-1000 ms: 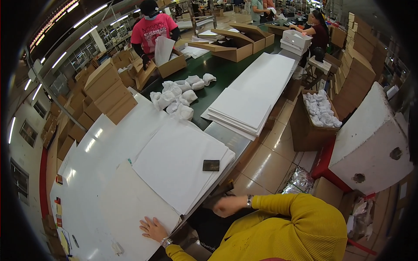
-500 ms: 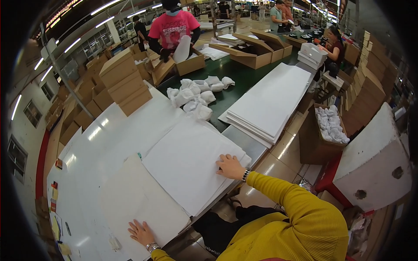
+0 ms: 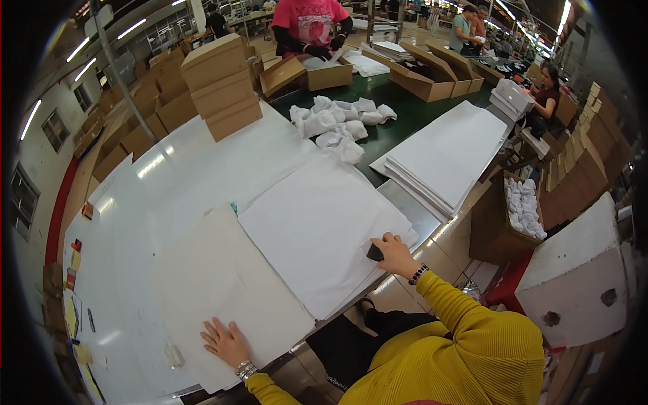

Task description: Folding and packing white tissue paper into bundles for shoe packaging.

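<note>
My left hand (image 3: 226, 343) lies flat with its fingers spread on a cream-coloured sheet (image 3: 216, 277) near the table's front edge. Beside that sheet, to the right, is a pile of thin white paper (image 3: 317, 229), its edges slightly uneven. Over the right edge of this pile, my right hand (image 3: 397, 255) grips a small black block (image 3: 375, 252) between thumb and fingers. The block's exact kind does not show. A bracelet or watch band circles each wrist.
The white tabletop (image 3: 155, 196) carries brown boxes (image 3: 219, 84) at the back. White wrapped bundles (image 3: 334, 121) sit on the green surface (image 3: 374, 145), beside stacked white sheets (image 3: 452, 152). Across from me a gloved co-worker (image 3: 312, 27) handles an open carton (image 3: 329, 75).
The whole view has shifted, so the table sits further right in it. The black block now shows plainly in my right hand. The co-worker's white item has gone down into the carton.
</note>
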A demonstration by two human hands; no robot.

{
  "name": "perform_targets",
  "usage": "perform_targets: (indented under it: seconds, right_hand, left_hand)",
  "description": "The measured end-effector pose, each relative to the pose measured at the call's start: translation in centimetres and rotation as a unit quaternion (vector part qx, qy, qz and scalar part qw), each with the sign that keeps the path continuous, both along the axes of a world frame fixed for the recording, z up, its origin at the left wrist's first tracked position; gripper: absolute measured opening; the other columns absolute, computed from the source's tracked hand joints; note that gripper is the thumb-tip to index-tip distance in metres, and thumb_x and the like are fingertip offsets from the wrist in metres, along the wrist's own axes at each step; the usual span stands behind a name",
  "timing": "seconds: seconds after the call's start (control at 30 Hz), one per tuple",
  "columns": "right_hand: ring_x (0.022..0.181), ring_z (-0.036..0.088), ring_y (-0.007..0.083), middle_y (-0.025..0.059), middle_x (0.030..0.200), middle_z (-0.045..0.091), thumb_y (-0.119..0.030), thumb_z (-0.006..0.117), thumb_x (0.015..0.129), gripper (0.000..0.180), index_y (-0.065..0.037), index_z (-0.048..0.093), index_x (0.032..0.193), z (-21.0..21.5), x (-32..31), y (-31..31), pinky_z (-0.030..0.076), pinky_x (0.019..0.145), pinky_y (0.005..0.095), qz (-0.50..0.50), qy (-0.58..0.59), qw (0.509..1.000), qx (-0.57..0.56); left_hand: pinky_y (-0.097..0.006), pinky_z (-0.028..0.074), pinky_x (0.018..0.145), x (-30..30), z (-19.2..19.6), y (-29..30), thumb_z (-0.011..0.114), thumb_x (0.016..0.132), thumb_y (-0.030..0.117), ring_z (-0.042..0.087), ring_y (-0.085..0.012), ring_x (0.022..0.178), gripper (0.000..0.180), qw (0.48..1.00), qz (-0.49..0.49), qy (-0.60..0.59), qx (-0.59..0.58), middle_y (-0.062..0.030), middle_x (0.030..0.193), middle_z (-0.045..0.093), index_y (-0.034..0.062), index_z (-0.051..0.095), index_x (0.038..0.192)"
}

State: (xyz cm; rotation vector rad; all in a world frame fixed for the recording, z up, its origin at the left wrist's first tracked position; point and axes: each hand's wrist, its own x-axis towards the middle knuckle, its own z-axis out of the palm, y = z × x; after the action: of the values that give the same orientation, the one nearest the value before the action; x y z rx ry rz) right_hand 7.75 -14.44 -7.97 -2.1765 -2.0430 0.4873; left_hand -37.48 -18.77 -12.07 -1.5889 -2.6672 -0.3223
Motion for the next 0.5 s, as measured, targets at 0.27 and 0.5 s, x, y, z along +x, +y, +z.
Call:
perform_targets:
  seconds: [0.27,0.5]
  right_hand:
    - [0.085,0.055,0.0305,0.0137,0.091,0.057,-0.011,0.076,0.06,0.042,0.0,0.062,0.099,3.6,-5.9,5.6,0.046,0.078,0.0367,0.144,0.152,0.96,0.186]
    - [0.082,0.055,0.029,0.0124,0.083,0.058,-0.028,0.078,0.058,0.039,-0.004,0.066,0.087,7.1,-15.3,12.5,0.045,0.073,0.0371,0.412,0.017,0.91,-0.043]
  left_hand:
    - [-0.054,0.012,0.11,-1.3,-0.3,1.1,0.053,0.085,0.042,0.025,-0.0384,0.133,0.063,0.995,-0.022,0.03,0.087,-0.0149,0.143,0.035,0.0057,0.04,0.135]
    - [-0.053,0.011,0.11,-2.1,-0.9,0.6,0.05,0.085,0.048,0.023,-0.0393,0.134,0.069,0.995,-0.017,0.009,0.095,-0.0145,0.143,0.035,0.004,0.036,0.137]
